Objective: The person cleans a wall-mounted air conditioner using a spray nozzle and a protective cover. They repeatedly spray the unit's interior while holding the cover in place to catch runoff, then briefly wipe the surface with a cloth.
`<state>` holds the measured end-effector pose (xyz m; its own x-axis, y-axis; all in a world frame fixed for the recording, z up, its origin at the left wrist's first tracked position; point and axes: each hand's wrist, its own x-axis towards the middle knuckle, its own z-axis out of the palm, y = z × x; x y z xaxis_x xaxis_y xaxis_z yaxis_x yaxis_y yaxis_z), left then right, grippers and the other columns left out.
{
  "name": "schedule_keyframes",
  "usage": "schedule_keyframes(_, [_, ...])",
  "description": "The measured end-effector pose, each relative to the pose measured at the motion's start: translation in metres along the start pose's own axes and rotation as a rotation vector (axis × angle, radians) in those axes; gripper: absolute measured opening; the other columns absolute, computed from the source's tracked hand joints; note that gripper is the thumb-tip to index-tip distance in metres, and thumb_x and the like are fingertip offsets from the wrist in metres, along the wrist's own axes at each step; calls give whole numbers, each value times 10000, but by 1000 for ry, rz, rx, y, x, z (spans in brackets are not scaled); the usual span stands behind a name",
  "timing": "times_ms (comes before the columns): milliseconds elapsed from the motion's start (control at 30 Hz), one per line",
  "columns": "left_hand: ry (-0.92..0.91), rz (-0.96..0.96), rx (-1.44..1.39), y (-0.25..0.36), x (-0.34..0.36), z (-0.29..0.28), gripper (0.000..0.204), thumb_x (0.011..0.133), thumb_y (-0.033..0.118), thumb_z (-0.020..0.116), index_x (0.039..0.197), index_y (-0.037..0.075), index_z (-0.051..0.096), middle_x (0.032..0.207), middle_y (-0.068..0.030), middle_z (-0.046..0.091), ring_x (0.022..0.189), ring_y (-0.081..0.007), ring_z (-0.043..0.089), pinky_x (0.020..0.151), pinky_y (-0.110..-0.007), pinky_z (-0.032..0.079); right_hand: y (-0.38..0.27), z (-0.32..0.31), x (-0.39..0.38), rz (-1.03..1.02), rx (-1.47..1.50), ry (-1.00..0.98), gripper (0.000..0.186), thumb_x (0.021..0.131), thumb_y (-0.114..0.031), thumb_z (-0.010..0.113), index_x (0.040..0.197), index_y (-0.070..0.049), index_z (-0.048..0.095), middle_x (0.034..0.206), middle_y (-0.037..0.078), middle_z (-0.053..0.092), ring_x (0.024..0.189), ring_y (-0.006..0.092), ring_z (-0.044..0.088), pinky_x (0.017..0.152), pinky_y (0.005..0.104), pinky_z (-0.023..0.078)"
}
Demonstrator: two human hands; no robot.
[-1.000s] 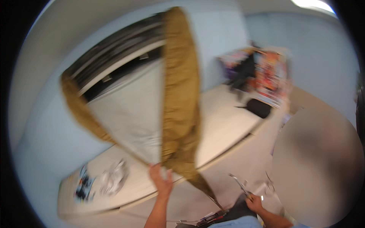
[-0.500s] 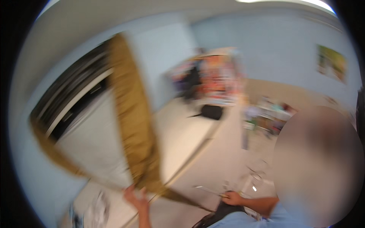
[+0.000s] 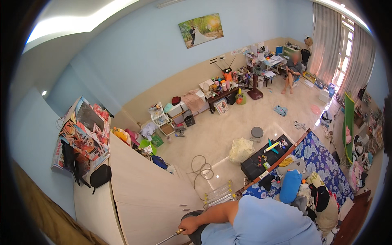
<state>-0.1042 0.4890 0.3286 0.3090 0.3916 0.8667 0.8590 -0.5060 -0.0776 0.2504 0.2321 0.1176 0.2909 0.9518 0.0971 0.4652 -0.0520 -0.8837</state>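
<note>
My right hand (image 3: 188,225) is closed around the brass-coloured grip end of a thin metal wand (image 3: 166,239). The wand slants down to the left and runs out of the lower edge. My right arm, in a light blue sleeve, crosses in front of the tall pale wardrobe (image 3: 151,204). Mustard-brown fabric (image 3: 36,200) hangs at the lower left edge, far from that hand. My left hand is out of the picture.
On the wardrobe top sit a colourful printed box (image 3: 87,134) and a black pouch (image 3: 102,179). Below are an aluminium ladder (image 3: 219,195), a coiled hose (image 3: 207,166) and a bed with blue floral cloth (image 3: 322,153). A seated person (image 3: 293,70) is far off.
My view has swung right, from the mustard fabric under the wall unit to the room. My left hand, earlier at the fabric, has left view. The right still grips the wand.
</note>
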Motion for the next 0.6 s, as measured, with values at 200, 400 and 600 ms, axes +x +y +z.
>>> schedule_keyframes(200, [18,33,-17,-9,-7,5,750,971,521,591,1322,-126,445,1263,-339,498,1194,-544,464,1059,-648,359,20,14,12,-13,-31,-57,276,817,-290,624,819,-15,644,737,221,639,719,431,633,664,520,483])
schedule_keyframes(400, [84,86,-46,-18,-4,12,737,955,525,618,1293,-114,476,1228,-316,524,1136,-516,492,1019,-612,396,18,21,25,-33,-25,-84,305,833,-327,638,866,-25,661,766,213,658,729,427,641,671,514,492])
schedule_keyframes(600, [-42,-258,-69,-27,-17,-31,653,916,403,712,1283,-100,513,1219,-286,564,1120,-459,520,1014,-541,421,-18,-1,34,-59,-30,-294,315,909,-348,601,1099,-108,671,871,206,688,783,374,672,718,484,521])
